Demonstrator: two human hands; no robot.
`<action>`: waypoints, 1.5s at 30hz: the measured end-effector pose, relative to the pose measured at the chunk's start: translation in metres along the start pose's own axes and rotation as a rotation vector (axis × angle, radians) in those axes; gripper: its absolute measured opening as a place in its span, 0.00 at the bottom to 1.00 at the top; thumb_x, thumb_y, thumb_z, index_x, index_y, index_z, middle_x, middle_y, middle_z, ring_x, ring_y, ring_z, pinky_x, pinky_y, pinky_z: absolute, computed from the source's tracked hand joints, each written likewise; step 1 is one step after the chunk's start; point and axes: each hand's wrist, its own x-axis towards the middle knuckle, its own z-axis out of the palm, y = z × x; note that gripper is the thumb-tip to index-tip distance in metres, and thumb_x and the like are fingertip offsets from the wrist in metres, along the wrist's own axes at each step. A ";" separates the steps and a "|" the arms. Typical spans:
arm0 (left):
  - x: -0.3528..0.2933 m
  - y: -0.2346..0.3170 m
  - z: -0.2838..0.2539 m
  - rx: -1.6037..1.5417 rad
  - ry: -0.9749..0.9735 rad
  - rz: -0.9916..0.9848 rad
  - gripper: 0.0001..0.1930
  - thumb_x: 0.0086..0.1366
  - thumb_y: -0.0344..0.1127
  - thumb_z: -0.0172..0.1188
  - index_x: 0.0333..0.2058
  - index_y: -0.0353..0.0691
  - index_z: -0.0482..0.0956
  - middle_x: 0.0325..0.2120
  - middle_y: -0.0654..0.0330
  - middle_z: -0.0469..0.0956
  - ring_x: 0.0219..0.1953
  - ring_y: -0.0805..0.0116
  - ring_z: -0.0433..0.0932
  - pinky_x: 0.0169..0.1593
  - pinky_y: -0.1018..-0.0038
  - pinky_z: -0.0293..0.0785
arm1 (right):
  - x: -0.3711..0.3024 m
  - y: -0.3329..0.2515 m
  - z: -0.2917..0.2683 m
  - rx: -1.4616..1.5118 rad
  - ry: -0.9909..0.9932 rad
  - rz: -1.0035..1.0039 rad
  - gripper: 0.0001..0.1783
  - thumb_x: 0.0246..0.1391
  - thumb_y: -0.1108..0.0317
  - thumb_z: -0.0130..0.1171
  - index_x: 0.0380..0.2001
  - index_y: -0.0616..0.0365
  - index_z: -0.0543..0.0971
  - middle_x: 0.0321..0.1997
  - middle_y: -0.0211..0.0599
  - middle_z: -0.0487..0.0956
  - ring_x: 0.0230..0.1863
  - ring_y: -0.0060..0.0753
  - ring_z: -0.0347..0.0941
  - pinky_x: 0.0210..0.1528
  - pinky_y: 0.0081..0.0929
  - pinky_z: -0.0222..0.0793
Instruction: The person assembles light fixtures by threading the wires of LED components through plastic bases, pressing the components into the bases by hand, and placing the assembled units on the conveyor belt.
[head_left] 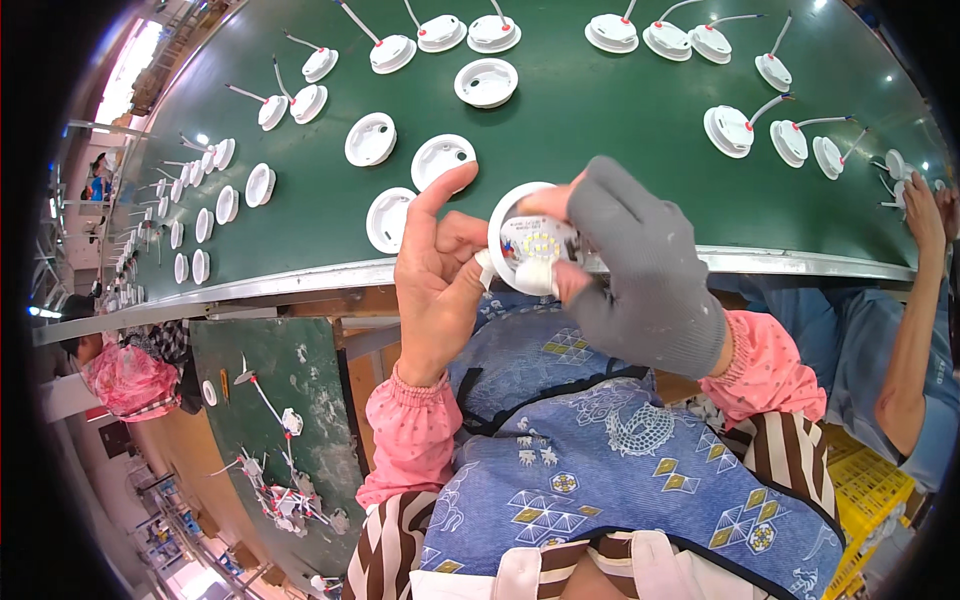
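Between my two hands, over the metal front edge of the bench, is a small round white LED downlight housing (497, 235). Inside its ring sits a white circuit board (541, 240) with a cluster of yellow LED chips, tilted toward me. My left hand (432, 275), bare with a white wrap on the thumb, grips the ring's left side; its index finger points up. My right hand (640, 265), in a grey fingerless glove, pinches the right side, its white-covered thumb on the board's lower edge. The fingertips hide part of the rim. Open white housings (390, 220) lie just beyond.
The green bench (580, 130) carries several white lamps (493, 34) with wires standing up and rows of housings (260, 185) at left. A lower green board (230, 400) at left holds a heap of wired boards (290, 500). A co-worker's arm (925, 230) reaches in at right, above a yellow crate (870, 490).
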 end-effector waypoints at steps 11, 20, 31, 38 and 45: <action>-0.003 0.009 -0.008 0.004 0.011 -0.033 0.36 0.67 0.25 0.60 0.70 0.31 0.53 0.39 0.58 0.81 0.42 0.71 0.81 0.46 0.77 0.77 | 0.009 -0.002 0.006 -0.110 -0.129 -0.140 0.46 0.22 0.71 0.78 0.55 0.52 0.76 0.51 0.43 0.74 0.46 0.49 0.74 0.45 0.42 0.73; -0.002 0.022 -0.022 -0.113 -0.146 -0.314 0.23 0.69 0.23 0.57 0.62 0.30 0.67 0.39 0.60 0.81 0.35 0.77 0.78 0.34 0.81 0.71 | 0.013 0.006 0.005 -0.211 -0.238 -0.330 0.41 0.26 0.67 0.77 0.52 0.48 0.76 0.53 0.37 0.72 0.51 0.46 0.70 0.46 0.46 0.67; -0.016 0.028 -0.009 0.174 -0.138 -0.268 0.09 0.69 0.22 0.55 0.45 0.31 0.81 0.33 0.63 0.80 0.32 0.77 0.74 0.39 0.78 0.71 | 0.013 0.018 -0.003 -0.046 -0.260 -0.262 0.38 0.31 0.72 0.73 0.53 0.51 0.76 0.54 0.43 0.73 0.50 0.49 0.73 0.48 0.43 0.71; -0.022 0.032 -0.009 0.246 -0.150 -0.168 0.11 0.67 0.19 0.53 0.45 0.33 0.81 0.33 0.62 0.82 0.31 0.77 0.75 0.36 0.77 0.71 | 0.017 0.029 -0.006 0.253 -0.339 -0.155 0.36 0.33 0.71 0.72 0.52 0.56 0.76 0.48 0.40 0.77 0.45 0.47 0.78 0.45 0.36 0.76; -0.031 0.023 -0.013 0.207 -0.126 -0.173 0.10 0.68 0.21 0.53 0.44 0.32 0.81 0.32 0.61 0.82 0.31 0.77 0.74 0.36 0.77 0.72 | 0.013 0.038 0.004 0.600 -0.506 0.170 0.40 0.35 0.72 0.72 0.59 0.64 0.75 0.57 0.41 0.75 0.52 0.31 0.76 0.56 0.29 0.71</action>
